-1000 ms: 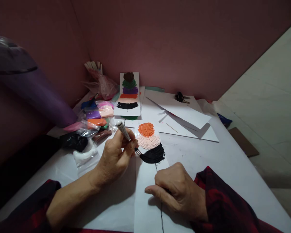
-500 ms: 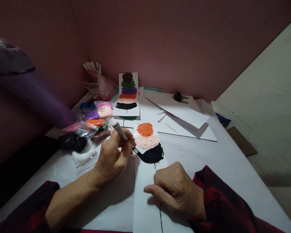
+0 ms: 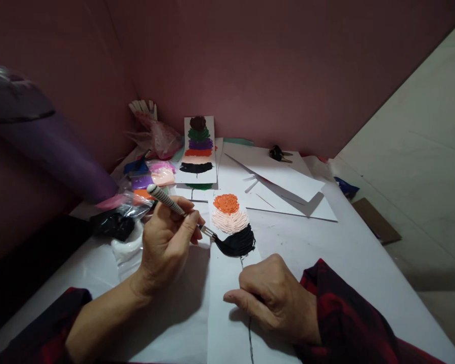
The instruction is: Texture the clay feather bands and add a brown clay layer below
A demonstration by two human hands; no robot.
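Observation:
My left hand (image 3: pixel 170 237) is closed in a pinch around a small fork (image 3: pixel 166 198) with a patterned handle. Its metal tines touch the left end of a black band of clay (image 3: pixel 237 241) on a long white paper strip (image 3: pixel 227 303). Above the black lie a ridged pale pink layer (image 3: pixel 229 221) and a ridged orange layer (image 3: pixel 226 203). My right hand (image 3: pixel 276 298) rests on the strip below the black clay, fingers curled in and thumb stretched left, with nothing seen in it. A drawn black line runs down the strip, partly under this hand.
Plastic packets of coloured clay (image 3: pixel 163 174) lie at the left, with a black packet (image 3: pixel 116 226) nearer. A card with stacked colour bands (image 3: pixel 197 172) leans at the back. Folded white paper (image 3: pixel 280 177) and keys (image 3: pixel 279 153) are behind on the right. A purple roll (image 3: pixel 60 146) stands far left.
My left hand has shifted left and turned, so the fork's handle leans further left and more of its metal end shows. My right hand stays in place.

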